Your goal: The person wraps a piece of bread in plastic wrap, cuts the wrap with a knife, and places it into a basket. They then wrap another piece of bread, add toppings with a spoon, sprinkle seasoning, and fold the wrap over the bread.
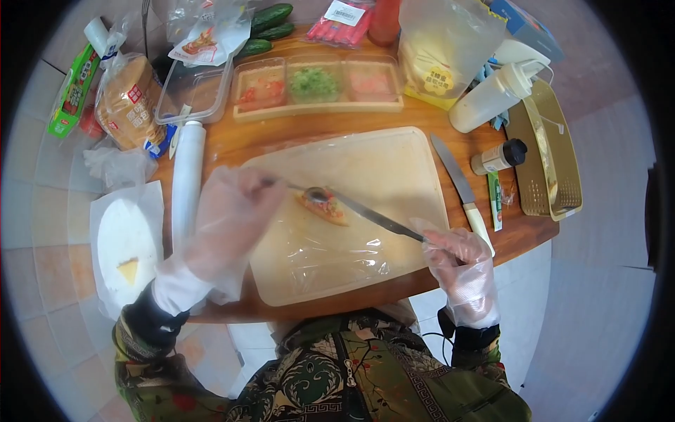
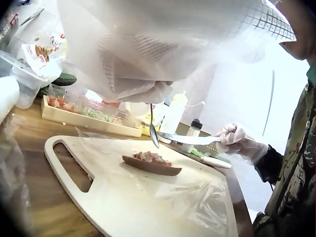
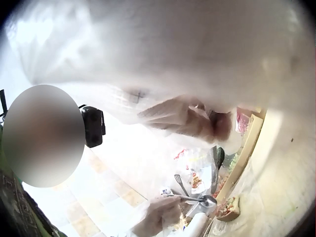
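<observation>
The gloved left hand (image 1: 228, 221) grips a spoon (image 1: 316, 195), its bowl low over a small filled piece of bread (image 1: 325, 210) on the white cutting board (image 1: 351, 281). From the other side, the gloved right hand (image 1: 464, 271) holds a long metal blade (image 1: 383, 219) by its end, the tip near the spoon. In the left wrist view the spoon (image 2: 154, 137) hangs above the bread (image 2: 153, 166), whose hollow holds pink, red and green bits. Blade and spoon bowl look close; whether they touch I cannot tell. Plastic film (image 1: 337, 257) lies on the board.
Behind the board stands a tray (image 1: 320, 108) with three compartments of chopped food. To the left are a film roll (image 1: 188, 183), bagged bread (image 1: 130, 102) and a white sheet (image 1: 126, 232). On the right lie a knife (image 1: 457, 172), a seasoning jar (image 1: 496, 157) and a basket (image 1: 552, 151).
</observation>
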Tool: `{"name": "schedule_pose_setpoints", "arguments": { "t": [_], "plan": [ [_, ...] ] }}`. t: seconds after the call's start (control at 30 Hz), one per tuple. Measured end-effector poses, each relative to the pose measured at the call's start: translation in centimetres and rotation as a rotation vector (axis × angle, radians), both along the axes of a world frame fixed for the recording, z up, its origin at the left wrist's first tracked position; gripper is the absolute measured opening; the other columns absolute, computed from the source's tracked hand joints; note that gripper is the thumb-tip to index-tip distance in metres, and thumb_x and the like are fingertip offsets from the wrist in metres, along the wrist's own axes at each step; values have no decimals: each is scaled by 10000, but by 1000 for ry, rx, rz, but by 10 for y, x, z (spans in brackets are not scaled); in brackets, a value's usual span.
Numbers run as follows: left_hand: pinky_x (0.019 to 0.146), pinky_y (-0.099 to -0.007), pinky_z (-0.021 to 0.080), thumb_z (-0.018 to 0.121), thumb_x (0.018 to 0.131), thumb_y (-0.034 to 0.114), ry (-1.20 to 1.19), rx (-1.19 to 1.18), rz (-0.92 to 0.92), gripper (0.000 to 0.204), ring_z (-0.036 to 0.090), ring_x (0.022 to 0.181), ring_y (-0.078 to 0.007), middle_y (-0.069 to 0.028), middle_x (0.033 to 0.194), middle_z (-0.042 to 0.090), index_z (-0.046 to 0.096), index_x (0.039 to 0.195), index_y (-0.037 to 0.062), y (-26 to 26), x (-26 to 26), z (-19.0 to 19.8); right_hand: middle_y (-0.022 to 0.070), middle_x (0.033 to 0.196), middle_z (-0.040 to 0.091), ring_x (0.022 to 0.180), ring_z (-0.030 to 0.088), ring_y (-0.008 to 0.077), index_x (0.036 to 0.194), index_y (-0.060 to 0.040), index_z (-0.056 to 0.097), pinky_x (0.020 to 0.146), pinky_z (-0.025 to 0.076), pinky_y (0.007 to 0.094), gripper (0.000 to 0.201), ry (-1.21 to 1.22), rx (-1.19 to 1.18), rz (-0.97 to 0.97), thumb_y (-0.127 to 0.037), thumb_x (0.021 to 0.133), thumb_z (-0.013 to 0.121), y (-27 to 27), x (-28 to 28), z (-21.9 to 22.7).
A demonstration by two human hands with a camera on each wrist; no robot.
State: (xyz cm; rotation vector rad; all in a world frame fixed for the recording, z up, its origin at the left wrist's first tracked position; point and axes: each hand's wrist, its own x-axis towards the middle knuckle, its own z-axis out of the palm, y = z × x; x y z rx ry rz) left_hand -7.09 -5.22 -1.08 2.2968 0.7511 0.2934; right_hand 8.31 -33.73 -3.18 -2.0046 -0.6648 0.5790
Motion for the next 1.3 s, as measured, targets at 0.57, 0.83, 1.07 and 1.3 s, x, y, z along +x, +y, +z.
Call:
{"name": "schedule_pose_setpoints", "arguments": {
  "t": [0.57, 0.83, 1.07, 1.3],
  "plan": [
    [550, -360, 377, 816, 700, 112, -76, 865, -632, 305, 471, 581, -202, -5, 602, 393, 747, 996, 146, 11, -29, 2, 121, 828, 651, 732, 618, 234, 1059, -83, 772, 665, 488, 318, 274, -79, -93, 25, -10, 801, 712, -8, 9, 5],
    [532, -342, 343, 829, 652, 104, -179, 947, -678, 343, 420, 565, -179, 34, 620, 336, 740, 976, 169, 11, -31, -5, 115, 805, 649, 728, 618, 240, 1047, -98, 774, 637, 487, 331, 277, -25, -5, 102, -4, 797, 700, -2, 10, 7],
    [565, -374, 360, 749, 734, 101, -262, 703, -469, 304, 470, 615, -213, 0, 693, 448, 767, 1027, 182, 10, -32, -12, 108, 830, 652, 731, 614, 208, 1054, -63, 764, 665, 482, 306, 221, -97, -54, 19, -27, 846, 700, -2, 13, 2],
    [520, -270, 397, 628, 945, 67, -82, -124, 8, 183, 506, 544, -96, -6, 661, 582, 738, 1071, -9, -2, -16, 8, 27, 934, 681, 791, 564, 76, 1213, -18, 705, 692, 459, 255, 276, 64, 169, -285, -83, 958, 622, 0, 22, -23]
  ]
}}
